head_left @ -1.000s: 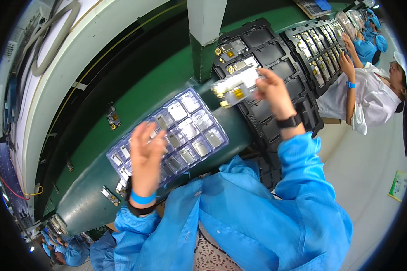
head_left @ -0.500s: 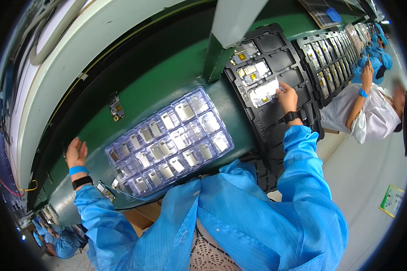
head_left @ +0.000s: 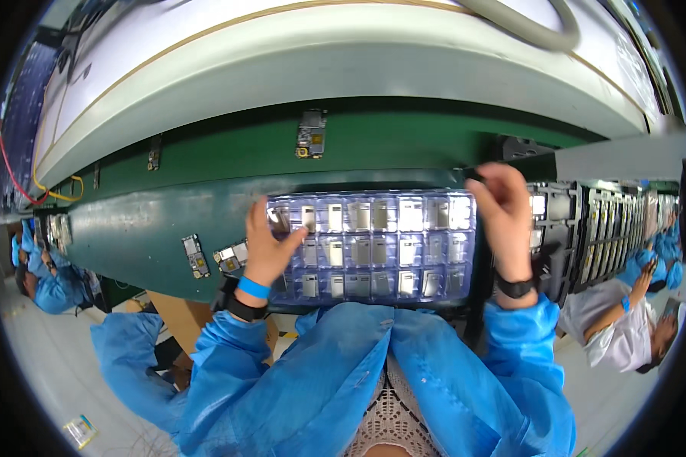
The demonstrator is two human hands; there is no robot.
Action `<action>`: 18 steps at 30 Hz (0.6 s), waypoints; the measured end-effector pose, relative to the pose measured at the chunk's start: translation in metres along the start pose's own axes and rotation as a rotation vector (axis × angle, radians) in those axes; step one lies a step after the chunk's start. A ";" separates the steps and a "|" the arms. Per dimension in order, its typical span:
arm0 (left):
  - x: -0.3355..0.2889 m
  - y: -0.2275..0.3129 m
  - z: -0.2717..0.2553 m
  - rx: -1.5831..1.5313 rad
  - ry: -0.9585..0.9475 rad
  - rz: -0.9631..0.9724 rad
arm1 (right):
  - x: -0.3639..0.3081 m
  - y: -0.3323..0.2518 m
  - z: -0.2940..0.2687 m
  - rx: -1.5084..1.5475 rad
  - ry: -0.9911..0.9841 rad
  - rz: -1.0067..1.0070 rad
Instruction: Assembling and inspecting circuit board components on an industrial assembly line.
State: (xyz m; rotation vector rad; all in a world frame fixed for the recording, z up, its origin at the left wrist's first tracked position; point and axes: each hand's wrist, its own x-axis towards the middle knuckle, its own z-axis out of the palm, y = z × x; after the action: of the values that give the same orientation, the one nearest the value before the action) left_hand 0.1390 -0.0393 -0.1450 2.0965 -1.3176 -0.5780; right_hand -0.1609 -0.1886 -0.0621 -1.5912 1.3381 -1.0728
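A clear plastic tray (head_left: 392,263) lies in front of me, its pockets holding rows of small silvery metal plates (head_left: 334,217). My left hand (head_left: 270,247) is over its left end, fingers apart, the thumb resting near a plate in the tray. Beside the tray's far right corner is my right hand (head_left: 507,209), its thumb and forefinger brought together at a small dark thing that I cannot make out. Near my left wrist lie a white-and-dark circuit board (head_left: 230,257), partly hidden, and a narrow dark circuit board (head_left: 195,255).
Another circuit board (head_left: 311,135) lies on the green work surface (head_left: 404,133) beyond the tray, with a smaller one (head_left: 154,152) farther left. Black trays (head_left: 560,217) stand to the right, partly behind a grey post (head_left: 625,164). People in blue (head_left: 61,282) and white (head_left: 602,312) are at both sides.
My view has turned left. My right hand has left the board in the black tray and come to the clear tray's corner. My left hand has moved onto that tray's left end.
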 end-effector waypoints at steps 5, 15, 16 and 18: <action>-0.010 0.008 0.013 -0.034 0.024 -0.106 | 0.079 0.031 0.165 -0.410 -0.166 -0.165; -0.014 0.005 0.018 -0.020 0.107 -0.148 | 0.100 0.166 0.285 -0.809 -0.468 -0.223; -0.017 0.005 0.017 -0.024 0.109 -0.176 | 0.098 0.144 0.281 -0.812 -0.497 -0.226; -0.015 0.005 0.015 -0.060 0.104 -0.164 | 0.106 0.106 0.264 -0.873 -0.555 -0.286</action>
State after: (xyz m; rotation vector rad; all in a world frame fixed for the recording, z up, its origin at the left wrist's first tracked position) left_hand 0.1197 -0.0312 -0.1516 2.1677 -1.0652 -0.5620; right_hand 0.0619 -0.2968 -0.2378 -2.5294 1.2582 -0.0901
